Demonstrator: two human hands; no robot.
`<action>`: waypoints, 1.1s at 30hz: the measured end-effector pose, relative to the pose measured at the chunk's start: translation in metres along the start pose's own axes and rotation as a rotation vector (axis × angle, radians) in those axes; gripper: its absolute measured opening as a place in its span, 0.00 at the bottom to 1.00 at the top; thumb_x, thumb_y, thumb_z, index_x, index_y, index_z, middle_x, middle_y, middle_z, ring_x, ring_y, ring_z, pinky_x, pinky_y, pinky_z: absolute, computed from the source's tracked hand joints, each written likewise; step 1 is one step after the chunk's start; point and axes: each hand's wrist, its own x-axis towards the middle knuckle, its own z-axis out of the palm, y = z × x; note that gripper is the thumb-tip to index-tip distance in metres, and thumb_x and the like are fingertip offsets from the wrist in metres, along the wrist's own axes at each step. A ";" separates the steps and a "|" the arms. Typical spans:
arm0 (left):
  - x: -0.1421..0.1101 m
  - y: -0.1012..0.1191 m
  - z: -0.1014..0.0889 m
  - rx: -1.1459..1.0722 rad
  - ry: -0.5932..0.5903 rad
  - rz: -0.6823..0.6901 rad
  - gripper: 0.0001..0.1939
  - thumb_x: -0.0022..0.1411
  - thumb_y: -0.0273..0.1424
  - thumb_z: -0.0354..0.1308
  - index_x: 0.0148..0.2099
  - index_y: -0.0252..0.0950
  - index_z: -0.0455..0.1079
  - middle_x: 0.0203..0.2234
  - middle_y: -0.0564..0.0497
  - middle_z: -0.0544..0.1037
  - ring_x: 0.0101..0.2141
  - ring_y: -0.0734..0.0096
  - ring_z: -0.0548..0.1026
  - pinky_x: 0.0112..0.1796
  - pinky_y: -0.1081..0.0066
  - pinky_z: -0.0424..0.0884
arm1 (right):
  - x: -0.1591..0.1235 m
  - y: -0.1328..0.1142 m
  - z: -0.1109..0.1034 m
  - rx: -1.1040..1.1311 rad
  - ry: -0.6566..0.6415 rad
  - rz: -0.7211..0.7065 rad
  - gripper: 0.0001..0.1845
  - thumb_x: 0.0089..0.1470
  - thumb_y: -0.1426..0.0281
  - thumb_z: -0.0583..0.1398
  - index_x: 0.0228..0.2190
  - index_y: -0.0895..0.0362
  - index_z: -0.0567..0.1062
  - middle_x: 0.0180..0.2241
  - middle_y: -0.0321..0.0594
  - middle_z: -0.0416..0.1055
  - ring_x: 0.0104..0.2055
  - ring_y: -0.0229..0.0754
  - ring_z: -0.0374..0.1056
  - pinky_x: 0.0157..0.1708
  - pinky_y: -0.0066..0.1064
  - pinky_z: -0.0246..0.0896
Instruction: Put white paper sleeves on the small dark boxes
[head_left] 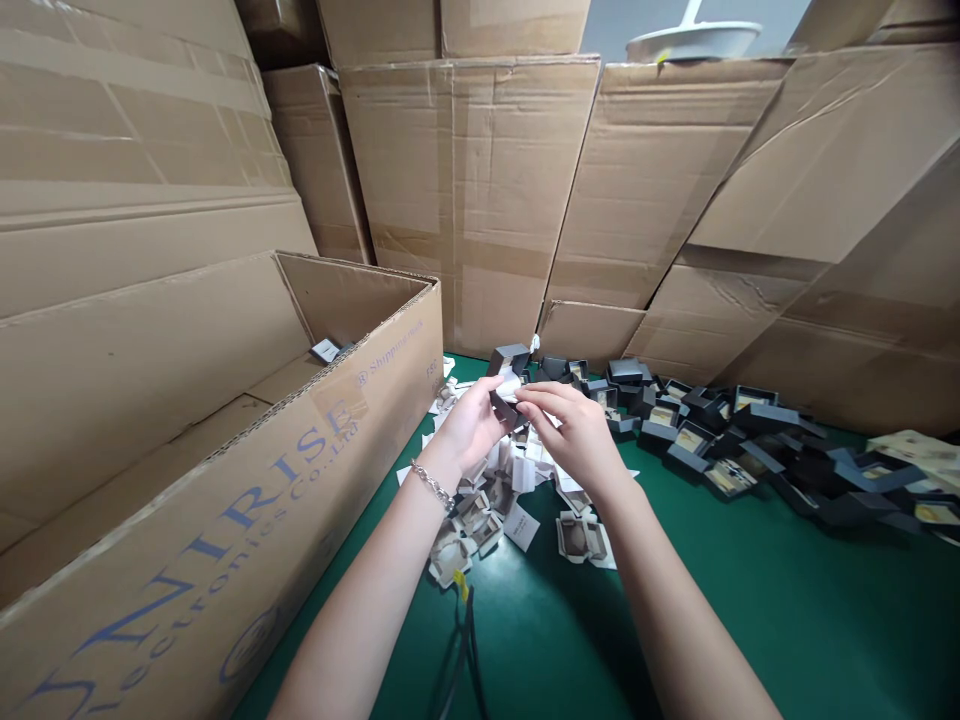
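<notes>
My left hand (pixel 474 425), with a chain bracelet at the wrist, grips a small black box (pixel 510 357) whose lid stands open. From the other side, my right hand (pixel 574 428) pinches a white insert (pixel 508 385) at the mouth of that box; the fingertips partly cover it. Under both hands lies a heap of small white cardboard inserts (pixel 523 472) and folded paper pieces. A printed white card (pixel 520 527) rests at the front of the heap, and another opened insert (pixel 576 537) lies below my right hand.
A large open carton (pixel 360 430) stands on the left, with a small dark box (pixel 327 350) inside. Many open black boxes (pixel 694 440) are spread to the right on the green tabletop (pixel 720 590). Stacked cartons (pixel 487 170) wall the back. A black cable (pixel 466 650) runs along the front.
</notes>
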 end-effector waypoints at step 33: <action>-0.010 -0.012 0.005 0.279 -0.047 -0.019 0.29 0.52 0.26 0.65 0.57 0.37 0.66 0.51 0.44 0.69 0.41 0.69 0.73 0.36 0.71 0.73 | 0.001 0.028 0.007 0.578 0.161 0.807 0.33 0.46 0.62 0.60 0.55 0.55 0.64 0.51 0.45 0.67 0.49 0.46 0.66 0.48 0.38 0.62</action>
